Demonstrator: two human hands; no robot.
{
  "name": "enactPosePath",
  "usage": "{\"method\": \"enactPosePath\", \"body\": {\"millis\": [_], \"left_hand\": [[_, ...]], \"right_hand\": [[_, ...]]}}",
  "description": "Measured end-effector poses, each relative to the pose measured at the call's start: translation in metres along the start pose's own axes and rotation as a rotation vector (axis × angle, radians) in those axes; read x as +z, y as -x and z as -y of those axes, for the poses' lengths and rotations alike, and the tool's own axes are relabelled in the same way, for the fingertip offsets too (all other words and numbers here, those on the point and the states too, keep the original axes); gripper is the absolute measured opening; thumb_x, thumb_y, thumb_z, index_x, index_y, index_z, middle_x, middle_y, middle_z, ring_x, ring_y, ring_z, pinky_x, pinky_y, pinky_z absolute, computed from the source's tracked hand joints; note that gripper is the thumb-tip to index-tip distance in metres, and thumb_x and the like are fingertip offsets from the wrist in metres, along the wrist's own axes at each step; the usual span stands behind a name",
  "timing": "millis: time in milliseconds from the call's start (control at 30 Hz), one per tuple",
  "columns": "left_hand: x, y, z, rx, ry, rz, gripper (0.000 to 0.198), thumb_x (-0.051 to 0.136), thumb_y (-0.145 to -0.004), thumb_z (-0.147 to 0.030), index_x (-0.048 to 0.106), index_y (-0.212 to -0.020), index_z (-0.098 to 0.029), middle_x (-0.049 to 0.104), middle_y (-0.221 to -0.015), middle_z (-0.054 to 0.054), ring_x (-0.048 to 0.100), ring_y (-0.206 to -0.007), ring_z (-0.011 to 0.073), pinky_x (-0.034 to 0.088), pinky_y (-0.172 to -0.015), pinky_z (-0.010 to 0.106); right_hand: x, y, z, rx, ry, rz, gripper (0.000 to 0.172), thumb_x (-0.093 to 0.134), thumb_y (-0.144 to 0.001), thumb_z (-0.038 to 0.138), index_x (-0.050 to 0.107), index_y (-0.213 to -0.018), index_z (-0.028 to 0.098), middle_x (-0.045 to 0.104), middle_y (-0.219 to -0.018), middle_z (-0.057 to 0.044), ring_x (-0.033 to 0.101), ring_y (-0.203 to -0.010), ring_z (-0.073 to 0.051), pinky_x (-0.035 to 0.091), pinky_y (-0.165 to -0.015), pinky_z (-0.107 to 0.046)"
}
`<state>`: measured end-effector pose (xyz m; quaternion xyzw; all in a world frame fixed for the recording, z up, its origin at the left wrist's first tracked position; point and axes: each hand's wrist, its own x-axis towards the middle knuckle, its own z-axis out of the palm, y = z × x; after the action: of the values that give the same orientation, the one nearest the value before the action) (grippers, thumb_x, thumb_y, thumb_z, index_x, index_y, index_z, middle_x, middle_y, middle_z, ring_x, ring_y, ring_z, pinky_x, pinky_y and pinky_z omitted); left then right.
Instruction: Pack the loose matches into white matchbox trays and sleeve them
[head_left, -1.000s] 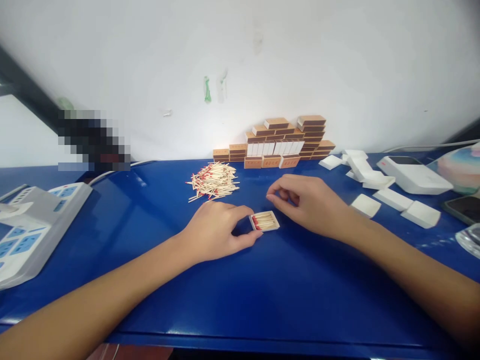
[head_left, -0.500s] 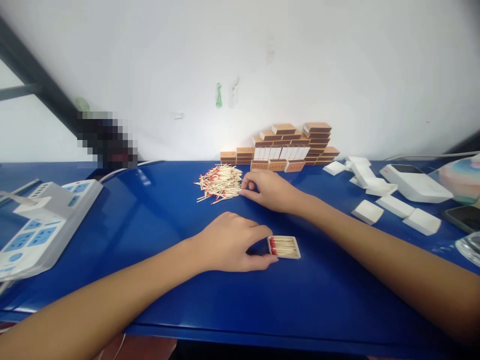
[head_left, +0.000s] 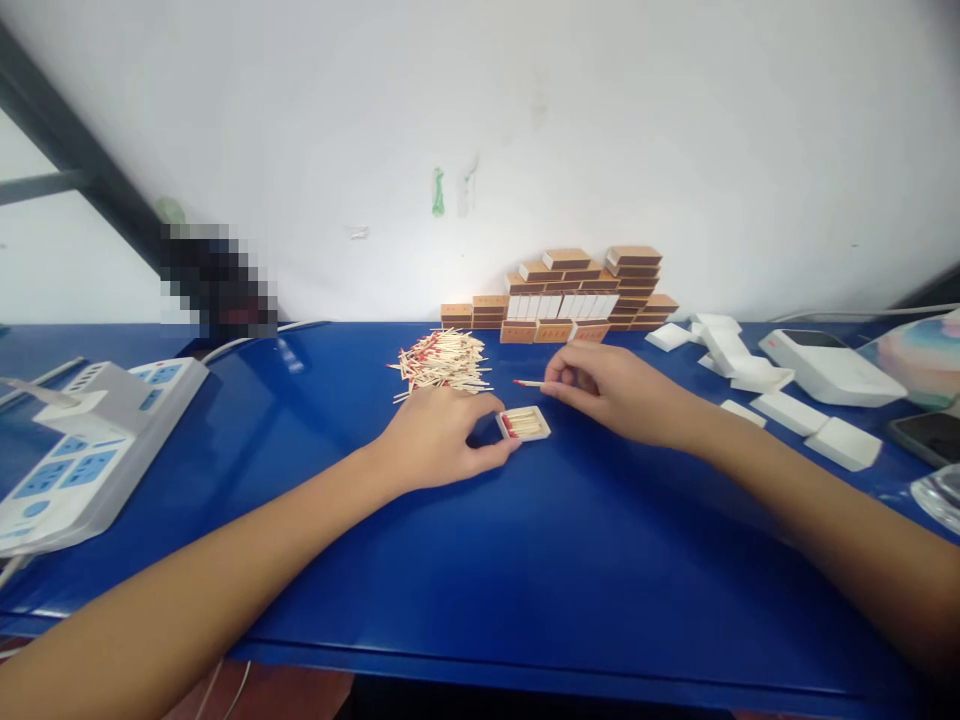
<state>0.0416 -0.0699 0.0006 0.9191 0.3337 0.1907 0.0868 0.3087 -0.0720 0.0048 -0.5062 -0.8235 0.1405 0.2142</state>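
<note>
Between the thumb and fingers of my left hand (head_left: 442, 437) is the left end of a small white matchbox tray (head_left: 546, 428). Red-headed matches lie side by side in it, heads toward that hand. My right hand (head_left: 604, 390) pinches a match (head_left: 529, 383), its red head pointing left, just above and behind the tray. Behind my left hand spreads a loose pile of matches (head_left: 442, 358), its front edge partly hidden by that hand.
Stacked matchboxes (head_left: 566, 275) stand against the white wall. White empty trays (head_left: 731, 350) lie scattered to the right, beside a white device (head_left: 832, 365) and a dark phone (head_left: 930, 435). A power strip (head_left: 176, 385) occupies the left of the blue table (head_left: 480, 580).
My left hand has moved the tray away from me and leftward, closer to the pile. My right hand has drawn back rightward from the pile with a match in its fingers.
</note>
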Motion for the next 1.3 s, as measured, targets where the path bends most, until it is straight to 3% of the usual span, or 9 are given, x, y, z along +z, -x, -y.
{"method": "enactPosePath", "body": {"millis": [167, 333, 567, 1067, 1300], "left_hand": [[0.002, -0.001, 0.004, -0.045, 0.031, 0.007, 0.031, 0.068, -0.09, -0.046, 0.078, -0.109, -0.024, 0.06, -0.057, -0.004, 0.054, -0.052, 0.0117, 0.032, -0.055, 0.026], [0.003, -0.001, 0.005, -0.062, 0.07, 0.031, 0.03, 0.069, -0.09, -0.047, 0.078, -0.11, -0.025, 0.06, -0.058, -0.005, 0.055, -0.053, 0.011, 0.034, -0.055, 0.025], [0.002, 0.0, 0.003, -0.031, 0.08, 0.04, 0.029, 0.069, -0.091, -0.045, 0.077, -0.112, -0.027, 0.06, -0.059, -0.006, 0.055, -0.052, 0.01, 0.034, -0.054, 0.024], [0.001, 0.0, 0.001, -0.034, 0.063, 0.039, 0.03, 0.068, -0.091, -0.046, 0.078, -0.11, -0.025, 0.059, -0.056, -0.006, 0.054, -0.051, 0.0105, 0.033, -0.052, 0.024], [0.001, 0.0, 0.0, -0.017, 0.056, 0.043, 0.028, 0.068, -0.091, -0.045, 0.078, -0.109, -0.025, 0.059, -0.056, -0.006, 0.054, -0.05, 0.0104, 0.032, -0.052, 0.024]], "right_hand": [[-0.004, 0.016, 0.007, 0.034, -0.2, 0.028, 0.03, 0.063, -0.097, 0.052, 0.069, -0.09, 0.023, 0.065, -0.081, -0.002, 0.055, -0.069, -0.016, 0.042, -0.064, -0.031], [0.006, 0.017, 0.017, 0.006, -0.261, 0.047, 0.023, 0.066, -0.096, 0.044, 0.07, -0.09, 0.023, 0.062, -0.082, -0.001, 0.053, -0.068, -0.014, 0.043, -0.064, -0.03], [0.006, 0.021, 0.021, -0.016, -0.252, 0.094, 0.02, 0.066, -0.096, 0.04, 0.071, -0.09, 0.022, 0.063, -0.083, -0.001, 0.052, -0.066, -0.013, 0.042, -0.061, -0.029], [0.002, 0.021, 0.021, -0.042, -0.223, 0.065, 0.016, 0.066, -0.094, 0.037, 0.073, -0.091, 0.022, 0.063, -0.082, -0.002, 0.053, -0.065, -0.014, 0.042, -0.061, -0.029], [0.009, 0.021, 0.026, 0.011, -0.241, 0.105, 0.025, 0.06, -0.098, 0.042, 0.069, -0.087, 0.022, 0.065, -0.079, -0.002, 0.053, -0.063, -0.014, 0.041, -0.059, -0.029]]}}
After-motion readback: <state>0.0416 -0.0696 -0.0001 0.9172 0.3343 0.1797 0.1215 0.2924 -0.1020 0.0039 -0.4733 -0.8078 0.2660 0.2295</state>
